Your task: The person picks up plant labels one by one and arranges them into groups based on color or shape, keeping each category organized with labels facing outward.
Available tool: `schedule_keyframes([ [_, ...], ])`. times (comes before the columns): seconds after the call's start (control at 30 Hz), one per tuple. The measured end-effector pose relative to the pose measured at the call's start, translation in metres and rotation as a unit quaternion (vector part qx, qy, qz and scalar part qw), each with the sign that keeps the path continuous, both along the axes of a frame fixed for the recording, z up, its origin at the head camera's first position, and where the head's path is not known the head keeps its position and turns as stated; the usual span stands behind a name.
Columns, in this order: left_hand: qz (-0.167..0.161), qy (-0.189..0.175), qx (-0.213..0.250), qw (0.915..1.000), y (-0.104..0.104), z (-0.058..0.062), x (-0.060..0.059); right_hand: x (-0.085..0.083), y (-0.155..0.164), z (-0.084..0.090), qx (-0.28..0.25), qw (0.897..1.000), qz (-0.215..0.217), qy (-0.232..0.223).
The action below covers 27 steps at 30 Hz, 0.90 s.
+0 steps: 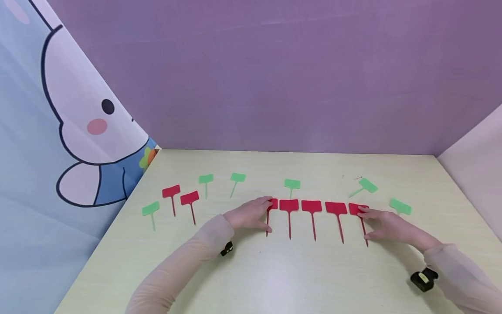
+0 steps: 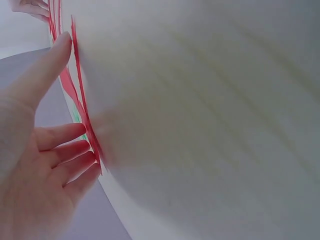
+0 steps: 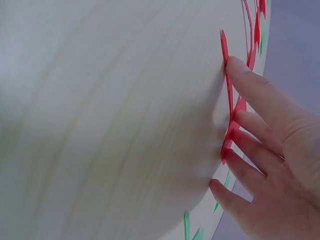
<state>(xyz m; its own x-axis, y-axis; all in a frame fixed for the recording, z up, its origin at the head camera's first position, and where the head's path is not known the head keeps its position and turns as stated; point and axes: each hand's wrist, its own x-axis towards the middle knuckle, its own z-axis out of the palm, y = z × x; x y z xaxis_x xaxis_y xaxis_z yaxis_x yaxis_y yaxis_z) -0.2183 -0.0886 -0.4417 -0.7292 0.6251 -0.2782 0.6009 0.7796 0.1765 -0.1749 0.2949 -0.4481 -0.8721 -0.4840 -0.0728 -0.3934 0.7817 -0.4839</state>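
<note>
Several red T-shaped plant labels stand side by side in a row on the table, heads away from me and stems toward me; one is the middle label (image 1: 311,206). My left hand (image 1: 249,214) touches the leftmost red label (image 1: 274,203), fingertips at its head and thumb by its stem, as the left wrist view shows. At the other end, my right hand (image 1: 390,226) touches the rightmost red label (image 1: 354,209), with fingertips on its head and the thumb (image 3: 240,67) against its stem. Fingers of both hands are extended, not curled round the labels.
Two more red labels, one of them the nearer red label (image 1: 190,198), lie to the left. Several green labels lie around, including a left green label (image 1: 150,208), a back green label (image 1: 292,184) and a right green label (image 1: 401,206). A purple wall (image 1: 294,78) bounds the table's back.
</note>
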Motion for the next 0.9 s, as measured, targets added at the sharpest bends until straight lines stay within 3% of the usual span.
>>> schedule_keyframes([
  [0.23, 0.001, 0.013, 0.027, 0.9996, 0.001, 0.004, 0.0, 0.0, 0.001, 0.001, -0.004, 1.0, 0.0, -0.002],
  [0.43, 0.013, 0.002, 0.058, 0.9982, -0.002, 0.013, 0.002, -0.001, 0.001, 0.0, -0.002, 1.0, 0.004, 0.003],
  [0.77, 0.02, 0.014, 0.095, 0.9951, -0.018, 0.021, -0.002, 0.001, -0.001, 0.001, -0.002, 1.0, 0.0, -0.002],
  [0.9, 0.041, 0.004, 0.117, 0.9923, -0.028, 0.026, -0.001, 0.001, -0.001, 0.001, -0.001, 1.0, 0.001, 0.0],
])
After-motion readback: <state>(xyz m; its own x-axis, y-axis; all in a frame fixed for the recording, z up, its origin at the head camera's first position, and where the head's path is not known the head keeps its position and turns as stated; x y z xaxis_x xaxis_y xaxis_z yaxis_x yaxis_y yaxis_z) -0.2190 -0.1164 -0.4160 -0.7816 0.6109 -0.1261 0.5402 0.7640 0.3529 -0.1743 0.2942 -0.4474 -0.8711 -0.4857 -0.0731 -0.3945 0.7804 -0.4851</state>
